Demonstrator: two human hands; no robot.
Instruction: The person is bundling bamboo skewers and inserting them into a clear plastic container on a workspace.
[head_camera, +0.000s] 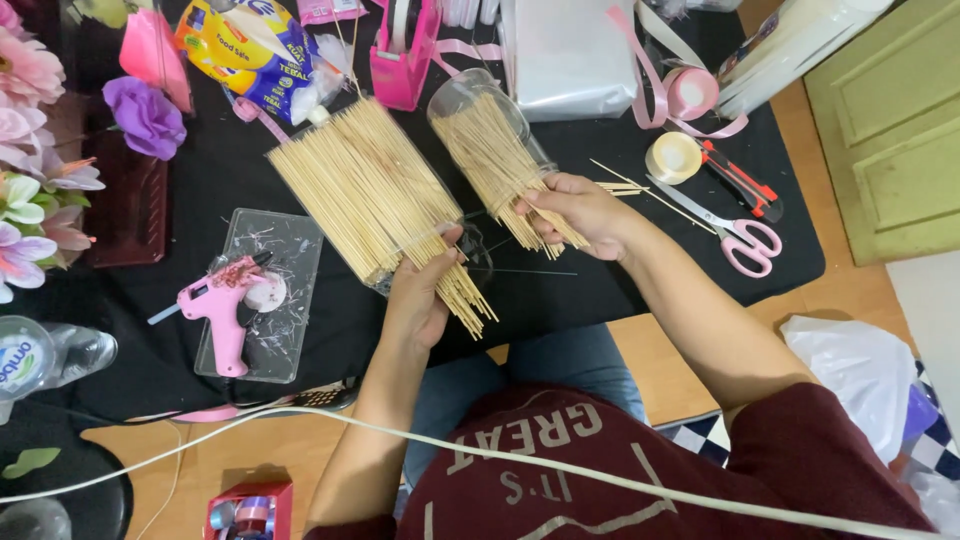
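Note:
My left hand (420, 295) grips the near end of a large bundle of bamboo skewers (370, 190) that lies fanned across the black tablecloth (560, 290). A smaller bunch of skewers (497, 160) pokes out of a clear plastic jar (478, 102) lying on its side, and my right hand (580, 213) is closed around their near ends. A few loose skewers (625, 187) lie just right of that hand.
A pink glue gun (222, 305) rests on a clear tray (285, 300) at left. Pink-handled scissors (735, 235), a utility knife (740, 180), tape rolls (673, 155), a pink tape dispenser (402, 50), ribbon and artificial flowers (40, 150) surround the work area. A white cord (560, 465) crosses my lap.

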